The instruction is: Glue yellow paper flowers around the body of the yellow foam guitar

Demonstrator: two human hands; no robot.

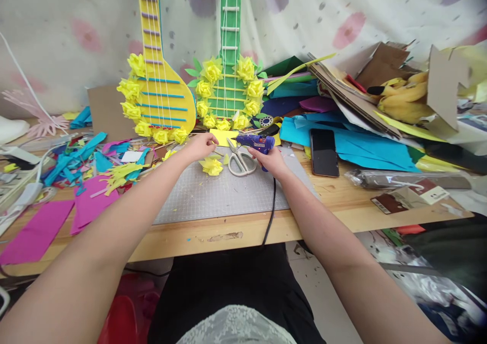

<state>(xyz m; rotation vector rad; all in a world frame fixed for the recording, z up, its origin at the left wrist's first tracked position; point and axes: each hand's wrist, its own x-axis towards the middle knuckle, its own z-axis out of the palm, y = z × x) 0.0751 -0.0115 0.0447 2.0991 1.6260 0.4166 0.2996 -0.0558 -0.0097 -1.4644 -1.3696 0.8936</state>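
My right hand (272, 162) grips a blue hot glue gun (255, 141), whose nozzle points left toward my other hand. From the handle a black cord (272, 212) runs down over the table's front edge. My left hand (201, 147) has its fingers curled together in a pinch; whatever lies between them is too small to make out. Just below it, a yellow paper flower (211, 166) rests on the grey cutting mat (228, 197). Scissors with pale handles (242, 167) lie between the two hands, blades pointing away from me. Yellow paper (222, 137) is behind them.
A yellow paper guitar (167, 95) and a green one (228, 85), both trimmed with yellow flowers, lean against the curtain. Coloured scraps (99, 156) and magenta sheets (40, 230) cover the left side. At right are a phone (324, 152), blue paper (373, 148) and piled cardboard (342, 88).
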